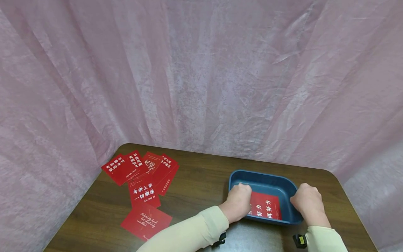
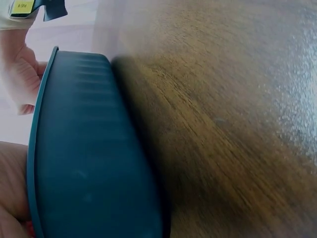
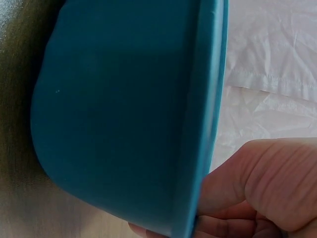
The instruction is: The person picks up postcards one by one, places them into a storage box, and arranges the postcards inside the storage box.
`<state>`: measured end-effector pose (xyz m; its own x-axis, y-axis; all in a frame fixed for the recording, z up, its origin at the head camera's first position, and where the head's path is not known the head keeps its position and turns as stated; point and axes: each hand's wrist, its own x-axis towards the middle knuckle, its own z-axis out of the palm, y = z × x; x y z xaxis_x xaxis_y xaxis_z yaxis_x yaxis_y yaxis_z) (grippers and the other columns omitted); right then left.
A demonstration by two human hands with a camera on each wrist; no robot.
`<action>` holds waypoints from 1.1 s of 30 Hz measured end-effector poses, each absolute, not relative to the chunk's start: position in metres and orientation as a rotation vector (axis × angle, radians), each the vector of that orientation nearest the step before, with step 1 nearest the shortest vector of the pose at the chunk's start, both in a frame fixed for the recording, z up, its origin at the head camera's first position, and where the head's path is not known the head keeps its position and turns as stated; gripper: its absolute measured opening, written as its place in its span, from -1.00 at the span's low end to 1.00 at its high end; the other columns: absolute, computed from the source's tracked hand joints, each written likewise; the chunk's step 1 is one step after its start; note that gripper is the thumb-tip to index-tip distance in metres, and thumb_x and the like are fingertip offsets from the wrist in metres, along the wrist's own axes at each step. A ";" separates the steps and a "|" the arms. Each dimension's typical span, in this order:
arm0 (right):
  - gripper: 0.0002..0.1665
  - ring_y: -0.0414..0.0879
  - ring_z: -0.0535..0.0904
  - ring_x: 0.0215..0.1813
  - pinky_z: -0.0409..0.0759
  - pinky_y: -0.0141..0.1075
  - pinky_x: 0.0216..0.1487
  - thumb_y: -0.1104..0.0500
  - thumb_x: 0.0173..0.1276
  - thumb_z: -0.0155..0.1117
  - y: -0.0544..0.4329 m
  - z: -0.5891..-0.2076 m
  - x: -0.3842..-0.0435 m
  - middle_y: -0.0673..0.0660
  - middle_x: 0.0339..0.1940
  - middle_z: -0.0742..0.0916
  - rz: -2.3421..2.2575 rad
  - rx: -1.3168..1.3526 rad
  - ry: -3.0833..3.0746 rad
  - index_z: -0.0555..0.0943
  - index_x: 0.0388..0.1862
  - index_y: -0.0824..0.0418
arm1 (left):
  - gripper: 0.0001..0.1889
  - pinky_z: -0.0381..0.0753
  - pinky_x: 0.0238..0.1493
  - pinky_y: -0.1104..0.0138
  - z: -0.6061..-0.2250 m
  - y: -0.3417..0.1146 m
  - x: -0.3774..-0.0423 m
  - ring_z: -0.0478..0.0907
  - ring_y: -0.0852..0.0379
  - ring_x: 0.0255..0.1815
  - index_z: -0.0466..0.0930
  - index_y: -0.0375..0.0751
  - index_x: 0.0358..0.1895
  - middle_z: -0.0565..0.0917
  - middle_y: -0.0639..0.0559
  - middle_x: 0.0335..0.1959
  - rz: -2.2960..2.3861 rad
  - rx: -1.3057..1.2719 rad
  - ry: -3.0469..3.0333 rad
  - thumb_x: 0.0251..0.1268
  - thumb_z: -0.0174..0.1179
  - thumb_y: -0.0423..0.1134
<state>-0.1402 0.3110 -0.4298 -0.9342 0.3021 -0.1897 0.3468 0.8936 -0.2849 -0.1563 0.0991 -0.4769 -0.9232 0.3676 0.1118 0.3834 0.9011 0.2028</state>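
A dark blue rectangular tray (image 1: pixel 262 176) with rounded corners is at the right of the table. Inside it lies a red card (image 1: pixel 267 204) with white characters, partly hidden by my left hand (image 1: pixel 237 201). That hand grips the tray's left side with curled fingers; its fingertips are hidden. My right hand (image 1: pixel 308 203) holds the opposite side, and the right wrist view shows its thumb and fingers (image 3: pixel 228 225) pinching the rim. In the left wrist view, the tray's outer wall (image 2: pixel 89 148) stands beside my left hand (image 2: pixel 11 188).
Several red cards with white or gold lettering overlap at the table's left, among them one with two lines of characters (image 1: pixel 145 192). Nearer the front lies a card with script lettering (image 1: pixel 148 220). Pink curtains (image 1: pixel 201 77) surround the brown wooden table (image 1: pixel 198 182).
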 end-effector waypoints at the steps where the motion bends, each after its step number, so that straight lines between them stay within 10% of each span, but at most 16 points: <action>1: -0.60 0.02 0.52 -0.60 0.60 -0.09 -0.57 0.25 0.07 0.24 0.311 -0.430 -0.140 0.36 -0.56 0.60 -0.476 0.504 2.920 0.46 -0.27 0.62 | -0.84 0.49 -0.63 0.42 -0.477 0.099 -0.156 0.52 0.27 -0.62 0.60 -0.04 -0.56 0.63 0.13 -0.63 -0.314 -0.595 -2.988 -0.08 0.39 -0.11; 19: -0.64 0.06 0.50 -0.57 0.56 -0.13 -0.58 0.24 0.08 0.23 0.310 -0.429 -0.141 0.33 -0.57 0.60 -0.446 0.492 2.919 0.50 -0.32 0.58 | -0.78 0.57 -0.57 0.40 -0.471 0.099 -0.147 0.51 0.28 -0.58 0.67 0.08 -0.38 0.67 0.21 -0.53 -0.164 -0.590 -3.020 -0.09 0.41 0.04; 26: -0.64 0.04 0.50 -0.58 0.55 -0.15 -0.60 0.23 0.08 0.25 0.312 -0.430 -0.140 0.30 -0.60 0.58 -0.451 0.501 2.907 0.49 -0.33 0.57 | -0.77 0.46 -0.59 0.44 -0.453 0.072 -0.152 0.49 0.28 -0.59 0.55 0.06 -0.61 0.50 0.21 -0.69 -0.359 -0.806 -2.762 0.06 0.31 0.00; 33: -0.60 0.07 0.51 -0.56 0.57 -0.11 -0.58 0.23 0.07 0.24 0.308 -0.429 -0.141 0.37 -0.54 0.60 -0.435 0.485 2.927 0.47 -0.29 0.60 | -0.80 0.61 -0.31 0.36 -0.433 -0.011 -0.180 0.64 0.25 -0.29 0.68 -0.01 -0.22 0.70 0.16 -0.32 -0.514 -0.828 -2.617 0.04 0.36 -0.13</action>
